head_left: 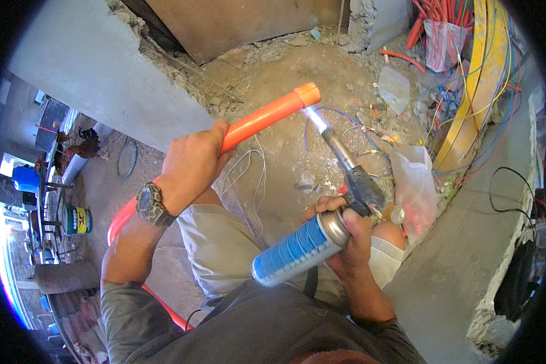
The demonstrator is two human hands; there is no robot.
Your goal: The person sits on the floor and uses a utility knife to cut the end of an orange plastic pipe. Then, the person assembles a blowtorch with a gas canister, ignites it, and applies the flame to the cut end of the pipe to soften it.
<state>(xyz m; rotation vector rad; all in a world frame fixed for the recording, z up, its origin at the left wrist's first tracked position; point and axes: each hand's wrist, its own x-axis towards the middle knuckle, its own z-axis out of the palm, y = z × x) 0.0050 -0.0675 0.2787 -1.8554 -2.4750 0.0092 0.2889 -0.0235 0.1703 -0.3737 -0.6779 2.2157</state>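
Observation:
My left hand (pixel 193 159) is closed around an orange plastic pipe (pixel 262 121), which slants up to the right and ends in a wider collar. The pipe runs back along my left forearm toward my side. In my right hand (pixel 357 242) is a blow torch (pixel 364 191) screwed onto a blue gas canister (pixel 300 247), with my fingers wrapped round the canister's neck. A bright bluish flame (pixel 315 118) leaves the nozzle and reaches the underside of the pipe's collared end.
Rubble and loose wires cover the dirt floor ahead. On the right are a white plastic bag (pixel 414 182), a yellow curved beam (pixel 467 115) and a sack of orange pipes (pixel 446 42). A broken-edged wall (pixel 112 73) stands left, with a bucket (pixel 77 219) and a chicken (pixel 86 147) beyond.

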